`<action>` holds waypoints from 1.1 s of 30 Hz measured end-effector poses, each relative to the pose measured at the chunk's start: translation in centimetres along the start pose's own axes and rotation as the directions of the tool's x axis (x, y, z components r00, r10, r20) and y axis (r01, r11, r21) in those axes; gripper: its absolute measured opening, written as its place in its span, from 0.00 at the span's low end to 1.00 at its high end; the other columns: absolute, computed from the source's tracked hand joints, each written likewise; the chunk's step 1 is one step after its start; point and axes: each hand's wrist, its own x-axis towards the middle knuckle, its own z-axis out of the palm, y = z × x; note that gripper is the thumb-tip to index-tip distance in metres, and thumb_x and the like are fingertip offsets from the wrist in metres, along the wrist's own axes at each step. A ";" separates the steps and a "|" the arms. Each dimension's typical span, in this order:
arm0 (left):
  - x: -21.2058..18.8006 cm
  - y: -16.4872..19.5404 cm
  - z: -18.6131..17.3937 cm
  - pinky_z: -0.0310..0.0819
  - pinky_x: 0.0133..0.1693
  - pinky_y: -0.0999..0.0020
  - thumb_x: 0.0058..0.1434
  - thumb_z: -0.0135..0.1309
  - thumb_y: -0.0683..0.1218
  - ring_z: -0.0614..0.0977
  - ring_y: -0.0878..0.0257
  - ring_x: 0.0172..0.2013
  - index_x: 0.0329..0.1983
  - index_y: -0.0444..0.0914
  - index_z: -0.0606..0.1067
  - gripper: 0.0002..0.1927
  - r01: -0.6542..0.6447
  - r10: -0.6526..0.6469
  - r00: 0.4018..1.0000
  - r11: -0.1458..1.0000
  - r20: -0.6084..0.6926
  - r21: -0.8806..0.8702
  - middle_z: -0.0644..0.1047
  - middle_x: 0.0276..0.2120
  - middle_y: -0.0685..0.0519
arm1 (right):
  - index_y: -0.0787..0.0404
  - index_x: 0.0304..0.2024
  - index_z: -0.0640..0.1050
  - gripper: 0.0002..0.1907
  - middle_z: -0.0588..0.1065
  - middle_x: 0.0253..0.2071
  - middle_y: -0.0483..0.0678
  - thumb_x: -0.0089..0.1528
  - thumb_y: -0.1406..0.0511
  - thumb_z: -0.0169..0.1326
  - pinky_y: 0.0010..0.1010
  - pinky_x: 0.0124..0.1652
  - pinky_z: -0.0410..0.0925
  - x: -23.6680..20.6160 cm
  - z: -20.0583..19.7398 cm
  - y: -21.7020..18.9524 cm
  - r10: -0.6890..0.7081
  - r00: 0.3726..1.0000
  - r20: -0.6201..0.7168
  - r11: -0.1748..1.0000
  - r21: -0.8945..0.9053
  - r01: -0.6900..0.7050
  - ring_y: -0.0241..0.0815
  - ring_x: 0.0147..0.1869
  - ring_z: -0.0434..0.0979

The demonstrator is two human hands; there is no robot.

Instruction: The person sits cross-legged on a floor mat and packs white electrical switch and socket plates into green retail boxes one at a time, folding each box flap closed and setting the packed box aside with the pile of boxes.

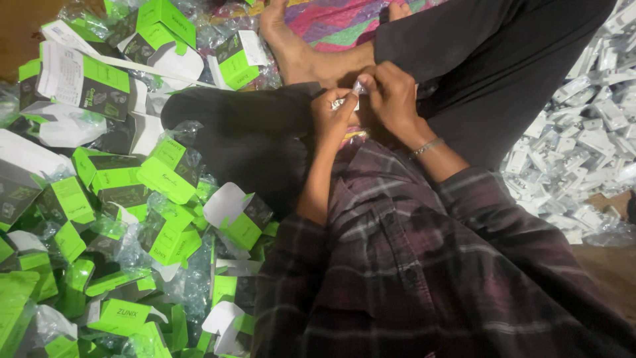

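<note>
Both hands pinch one small clear packet (349, 98) above the lap: left hand (331, 119) at its 7 o'clock end, right hand (391, 99) at 1 o'clock; boxes (132, 199) at 9 o'clock.

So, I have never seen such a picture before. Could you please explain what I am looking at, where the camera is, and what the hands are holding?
There is no machine here. One camera sits on a person's head and looks down at their own lap, so you see their checked shirt at the bottom and their crossed legs in dark trousers above it. A bare foot shows near the top.

The left hand and the right hand meet in the middle. Together they pinch a small pale item in a clear wrapper; it is too small to say what it is. The right wrist wears a bracelet.

On the floor to the left lies a heap of green and black boxes, mixed with loose clear plastic bags. To the right lies a pile of small white packets.
</note>
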 end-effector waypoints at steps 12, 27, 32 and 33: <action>0.8 -2.0 -1.4 0.67 0.30 0.76 0.61 0.59 0.40 0.75 0.73 0.27 0.32 0.31 0.80 0.06 0.049 -0.041 0.998 0.978 0.045 -0.204 0.77 0.25 0.57 | 0.66 0.39 0.81 0.09 0.76 0.29 0.45 0.70 0.65 0.63 0.27 0.32 0.64 0.3 -0.2 -0.4 0.164 0.954 0.252 0.921 0.306 -0.239 0.31 0.32 0.70; -0.1 0.4 -0.2 0.72 0.34 0.75 0.61 0.60 0.40 0.77 0.72 0.31 0.36 0.29 0.80 0.07 -0.083 0.093 0.993 0.988 0.070 -0.130 0.80 0.29 0.56 | 0.69 0.39 0.77 0.12 0.73 0.26 0.38 0.73 0.65 0.52 0.23 0.27 0.61 0.3 0.4 1.0 0.357 0.860 0.365 0.766 0.413 -0.493 0.25 0.28 0.68; -0.4 1.5 -0.1 0.70 0.34 0.76 0.65 0.61 0.45 0.75 0.73 0.31 0.40 0.30 0.81 0.12 -0.030 0.043 0.997 0.983 0.069 -0.183 0.79 0.29 0.57 | 0.68 0.42 0.76 0.09 0.72 0.29 0.40 0.73 0.66 0.51 0.24 0.33 0.64 0.4 0.4 0.9 0.211 0.932 0.296 0.903 0.307 -0.302 0.26 0.33 0.67; -0.4 1.7 -0.2 0.69 0.33 0.76 0.65 0.60 0.46 0.75 0.73 0.31 0.41 0.30 0.81 0.13 -0.005 0.022 0.997 0.977 0.079 -0.212 0.79 0.30 0.57 | 0.67 0.42 0.76 0.09 0.73 0.31 0.39 0.74 0.66 0.50 0.23 0.35 0.65 0.5 0.5 0.9 0.210 0.924 0.320 0.864 0.382 -0.329 0.25 0.35 0.68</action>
